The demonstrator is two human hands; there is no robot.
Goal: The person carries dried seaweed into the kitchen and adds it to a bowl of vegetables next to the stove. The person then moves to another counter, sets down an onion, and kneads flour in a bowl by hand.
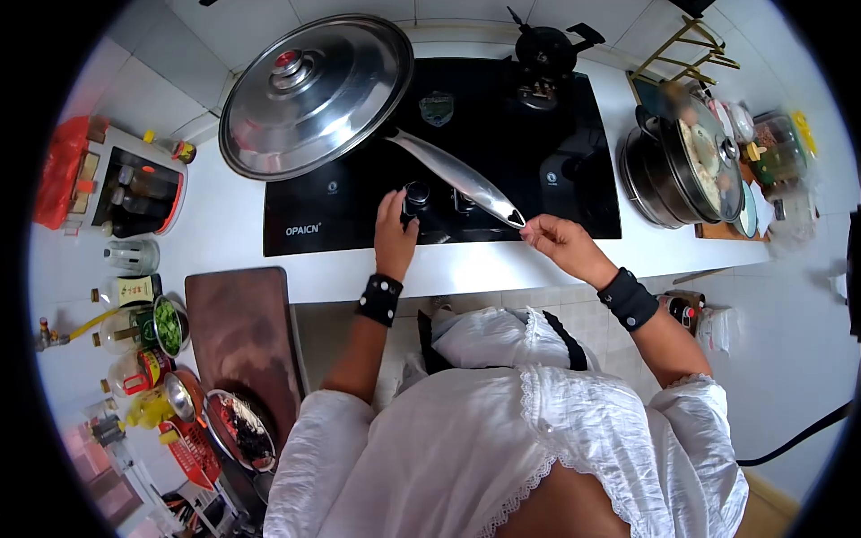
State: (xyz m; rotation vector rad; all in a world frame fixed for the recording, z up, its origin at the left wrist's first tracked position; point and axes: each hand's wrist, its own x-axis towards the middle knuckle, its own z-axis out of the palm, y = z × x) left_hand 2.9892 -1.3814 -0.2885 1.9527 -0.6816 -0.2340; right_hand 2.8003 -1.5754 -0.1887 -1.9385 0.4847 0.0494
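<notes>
A wide pan covered by a shiny steel lid (316, 97) with a red-topped knob sits on the left of the black glass stove (502, 143). Its metal handle (453, 170) slants toward the front edge. My right hand (565, 247) pinches the tip of that handle between thumb and fingers. At the left stove knob (416, 195) is my left hand (395, 235), fingers apart and touching or very close to the knob's left side. A second knob (464, 201) is partly hidden under the handle.
A small black pot (545, 52) stands on the rear right burner. Stacked pots (668, 170) stand right of the stove. A brown cutting board (240, 345), a bowl of greens (169, 325) and several bottles are at left.
</notes>
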